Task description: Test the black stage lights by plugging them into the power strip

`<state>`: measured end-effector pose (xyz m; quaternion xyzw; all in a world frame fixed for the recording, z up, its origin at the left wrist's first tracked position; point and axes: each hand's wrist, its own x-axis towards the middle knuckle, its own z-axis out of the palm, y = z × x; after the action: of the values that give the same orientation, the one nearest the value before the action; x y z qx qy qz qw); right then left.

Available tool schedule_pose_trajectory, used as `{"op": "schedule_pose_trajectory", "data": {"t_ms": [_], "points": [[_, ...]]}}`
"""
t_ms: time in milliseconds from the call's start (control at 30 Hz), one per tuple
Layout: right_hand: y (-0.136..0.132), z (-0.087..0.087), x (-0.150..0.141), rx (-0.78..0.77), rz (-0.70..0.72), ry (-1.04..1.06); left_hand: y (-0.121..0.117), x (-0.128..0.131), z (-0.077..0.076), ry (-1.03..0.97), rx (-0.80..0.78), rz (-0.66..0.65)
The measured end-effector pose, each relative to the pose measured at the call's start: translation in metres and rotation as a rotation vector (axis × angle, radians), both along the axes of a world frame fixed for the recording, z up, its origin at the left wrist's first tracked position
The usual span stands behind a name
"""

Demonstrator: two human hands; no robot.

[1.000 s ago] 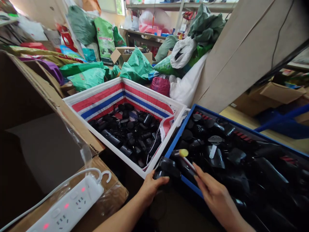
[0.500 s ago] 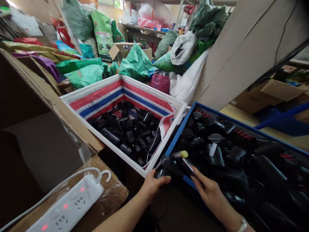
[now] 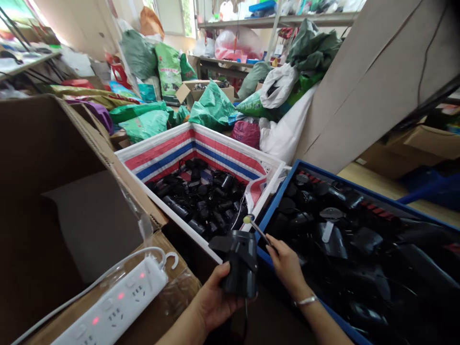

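Sacks (image 3: 168, 67) in green, white and grey are heaped across the back of the cluttered room on my head view, with shelves (image 3: 244, 23) behind them. From where I sit, a white crate (image 3: 275, 179) takes up the middle, its inside walls faced with a red, white and blue striped lining (image 3: 161, 161). Black parts (image 3: 201, 206) cover its bottom. Next to its right edge I have a blue crate (image 3: 276, 201), loaded with larger dark pieces (image 3: 332, 239). Off the white crate's left edge stands an open cardboard box (image 3: 134, 194), and nearer to me a white power strip (image 3: 115, 306) lies on cardboard, its red lights lit.

Down at the near corner of the white crate I see the black device (image 3: 239, 263), held roughly upright in front of the blue crate's left edge. The left hand (image 3: 219, 304) has it gripped low, thumb on its left side and palm beneath; I can't make out all the fingers. A dark flap (image 3: 220, 244) juts left from the device's top, and a cord (image 3: 246, 318) hangs below it.

Beside it, the right hand (image 3: 287, 266) pinches a slim tool (image 3: 260, 231) closely between thumb and fingers, by the blue crate's left edge. I read the tool as slanting up and left, its yellowish tip (image 3: 247, 219) just above the device; whether the two touch I cannot tell. A silver bracelet (image 3: 306, 301) circles that wrist.
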<state>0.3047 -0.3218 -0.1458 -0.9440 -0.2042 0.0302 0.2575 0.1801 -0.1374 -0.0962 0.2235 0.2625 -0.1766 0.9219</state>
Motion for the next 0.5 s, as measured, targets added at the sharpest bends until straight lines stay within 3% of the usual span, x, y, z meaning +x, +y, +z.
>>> {"op": "schedule_pose_trajectory", "data": {"t_ms": [100,233,333,500], "points": [[0.018,-0.019,0.006,-0.063,0.022,0.008,0.013,-0.008,0.011,-0.109,-0.155,-0.017],[0.022,-0.026,0.015,-0.126,0.033,0.053,0.025,-0.016,0.015,-0.249,-0.264,-0.026],[0.017,-0.026,0.018,-0.132,0.057,0.110,0.030,-0.018,0.017,-0.209,-0.128,0.000],[0.012,-0.028,0.022,-0.084,0.091,0.166,0.030,-0.012,0.033,-0.159,0.316,0.201]]}}
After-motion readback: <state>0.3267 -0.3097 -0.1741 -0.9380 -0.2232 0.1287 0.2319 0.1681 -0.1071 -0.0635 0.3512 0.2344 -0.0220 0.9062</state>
